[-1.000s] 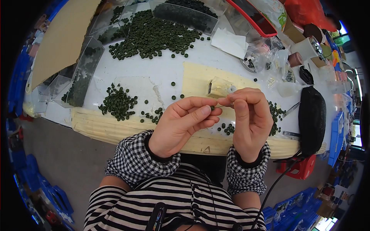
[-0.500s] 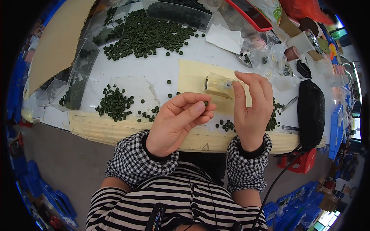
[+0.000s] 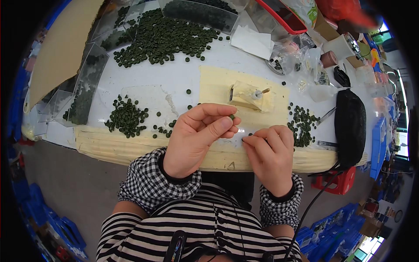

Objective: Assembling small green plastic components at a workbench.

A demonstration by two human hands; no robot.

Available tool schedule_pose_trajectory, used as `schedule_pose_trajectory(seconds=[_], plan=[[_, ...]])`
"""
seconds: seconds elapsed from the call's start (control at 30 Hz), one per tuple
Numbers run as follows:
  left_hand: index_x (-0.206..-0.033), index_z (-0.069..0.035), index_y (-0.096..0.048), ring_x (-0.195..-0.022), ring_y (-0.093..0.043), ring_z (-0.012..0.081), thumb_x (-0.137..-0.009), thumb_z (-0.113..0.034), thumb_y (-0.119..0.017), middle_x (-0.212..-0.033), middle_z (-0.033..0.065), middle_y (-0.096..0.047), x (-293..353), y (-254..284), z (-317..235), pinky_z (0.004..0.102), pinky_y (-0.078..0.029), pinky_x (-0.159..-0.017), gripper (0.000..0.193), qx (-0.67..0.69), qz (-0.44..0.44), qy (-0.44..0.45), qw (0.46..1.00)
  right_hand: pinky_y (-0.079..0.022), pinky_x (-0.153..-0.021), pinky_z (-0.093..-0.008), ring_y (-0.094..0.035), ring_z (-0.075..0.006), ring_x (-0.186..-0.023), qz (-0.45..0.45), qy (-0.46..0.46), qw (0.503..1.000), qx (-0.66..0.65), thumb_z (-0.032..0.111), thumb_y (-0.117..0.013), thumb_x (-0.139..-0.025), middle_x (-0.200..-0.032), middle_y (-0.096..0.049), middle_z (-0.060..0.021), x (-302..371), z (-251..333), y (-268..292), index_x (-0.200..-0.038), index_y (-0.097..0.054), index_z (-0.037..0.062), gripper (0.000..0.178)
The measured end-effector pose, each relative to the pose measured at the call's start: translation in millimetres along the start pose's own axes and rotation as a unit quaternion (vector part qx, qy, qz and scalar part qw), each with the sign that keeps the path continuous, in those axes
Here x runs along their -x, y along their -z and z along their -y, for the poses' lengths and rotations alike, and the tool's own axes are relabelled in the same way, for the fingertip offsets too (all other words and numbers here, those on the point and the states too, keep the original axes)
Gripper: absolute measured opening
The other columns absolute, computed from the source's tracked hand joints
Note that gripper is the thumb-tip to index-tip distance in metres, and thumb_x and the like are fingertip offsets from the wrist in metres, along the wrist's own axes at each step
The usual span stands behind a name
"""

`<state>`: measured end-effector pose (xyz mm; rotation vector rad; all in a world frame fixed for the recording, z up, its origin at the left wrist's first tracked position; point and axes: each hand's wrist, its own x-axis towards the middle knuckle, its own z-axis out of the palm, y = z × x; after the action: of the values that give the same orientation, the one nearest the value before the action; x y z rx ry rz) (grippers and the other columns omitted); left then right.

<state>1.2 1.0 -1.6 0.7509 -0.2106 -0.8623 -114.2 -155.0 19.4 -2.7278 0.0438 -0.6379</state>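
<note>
My left hand [image 3: 194, 137] is closed, pinching a small dark green round piece [image 3: 231, 117] between thumb and fingertips above the table. Low on my right, my right hand [image 3: 273, 153] has its fingers drawn together at the tabletop, where a few green pieces lay. The fingers hide whatever they hold. Beyond both hands, a small cream tape-covered block [image 3: 246, 97] stands on a yellowish sheet [image 3: 214, 81]. A white fitting with a thin brownish rod [image 3: 263, 91] sticks up from its top. Neither hand touches it.
Piles of green pieces lie at the left [image 3: 126, 117], right [image 3: 303, 124] and back [image 3: 170, 37]. Clear plastic bins [image 3: 89, 83] and a cardboard sheet [image 3: 65, 48] stand left. At right are a black pouch [image 3: 351, 126], tweezers [image 3: 327, 114] and plastic bags. A padded strip [image 3: 118, 146] covers the front edge.
My right hand has left the rod on the block and come down toward me, its fingers closing at the tabletop. My left hand keeps its hold on the green piece.
</note>
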Motion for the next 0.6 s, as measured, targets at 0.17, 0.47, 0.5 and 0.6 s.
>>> schedule_pose_trajectory(seconds=[0.17, 0.47, 0.5, 0.6], plan=[[-0.114, 0.001, -0.061, -0.088, -0.066, 0.0158, -0.093, -0.004, -0.060, -0.100, 0.0131, -0.068, 0, -2, -1, 0.0256, -0.054, -0.081, 0.021, -0.063, -0.017, -0.010, 0.998, -0.043, -0.069, -0.0325, -0.054, -0.0216, -0.081, -0.107, -0.073, 0.985, -0.116, -0.001, -0.076, -0.067, -0.081, -0.060, -0.0037, -13, 10, 6, -0.084, -0.070, 0.0065, 0.020], [-0.109, 0.003, -0.067, -0.086, -0.067, 0.0124, -0.090, 0.000, -0.064, -0.096, 0.0108, -0.071, 3, -5, 0, 0.0244, -0.055, -0.079, 0.020, -0.151, -0.023, -0.077, 0.985, -0.044, -0.068, -0.0305, -0.055, -0.0215, -0.080, -0.166, -0.099, 0.957, -0.217, -0.003, -0.075, -0.070, -0.083, -0.062, -0.0060, -27, 18, -15, -0.086, -0.071, 0.0043, 0.018], [-0.109, 0.003, -0.067, -0.086, -0.067, 0.0123, -0.090, 0.000, -0.064, -0.095, 0.0108, -0.071, 3, -5, 0, 0.0243, -0.055, -0.079, 0.020, -0.151, -0.023, -0.079, 0.985, -0.044, -0.068, -0.0306, -0.055, -0.0215, -0.080, -0.166, -0.099, 0.957, -0.217, -0.003, -0.075, -0.070, -0.083, -0.062, -0.0060, -27, 19, -16, -0.086, -0.071, 0.0042, 0.018], [-0.109, 0.003, -0.067, -0.087, -0.067, 0.0121, -0.089, 0.001, -0.064, -0.095, 0.0108, -0.071, 4, -4, 1, 0.0241, -0.055, -0.079, 0.020, -0.154, -0.024, -0.084, 0.984, -0.044, -0.068, -0.0307, -0.055, -0.0214, -0.080, -0.168, -0.106, 0.953, -0.230, -0.003, -0.075, -0.070, -0.082, -0.062, -0.0061, -27, 21, -17, -0.086, -0.071, 0.0040, 0.018]])
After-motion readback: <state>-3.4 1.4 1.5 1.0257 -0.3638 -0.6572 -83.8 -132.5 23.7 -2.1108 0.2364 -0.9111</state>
